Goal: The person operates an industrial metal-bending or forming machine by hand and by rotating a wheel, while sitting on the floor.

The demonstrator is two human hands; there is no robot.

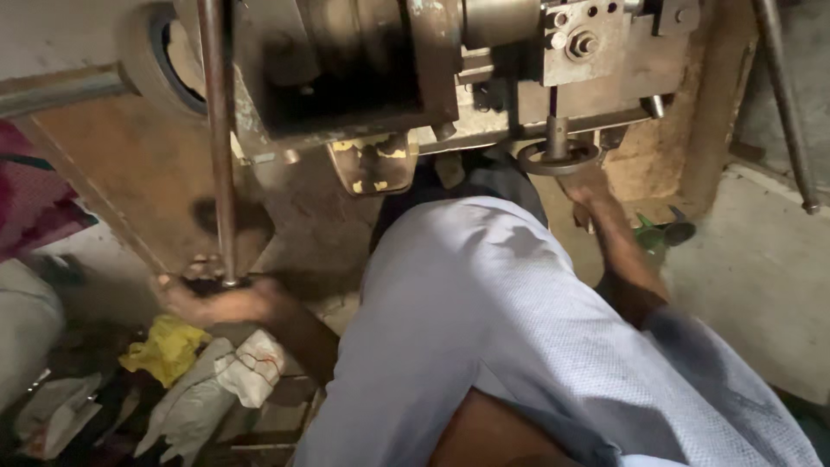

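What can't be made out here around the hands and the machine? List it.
- Head view: left hand fingers at the rod base, blurred and in shadow; grip unclear.
- Right hand under the handwheel; whether it touches is unclear.
- Machine top, cut off by the frame edge.

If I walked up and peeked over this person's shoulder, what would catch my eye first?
Most likely the heavy, worn metal machine filling the top of the view, with a small round handwheel under it that the right hand reaches up to. At lower left, the left hand grips the bottom end of a long upright metal rod. Below that hand lies a litter of crumpled bags, one bright yellow bag among them.
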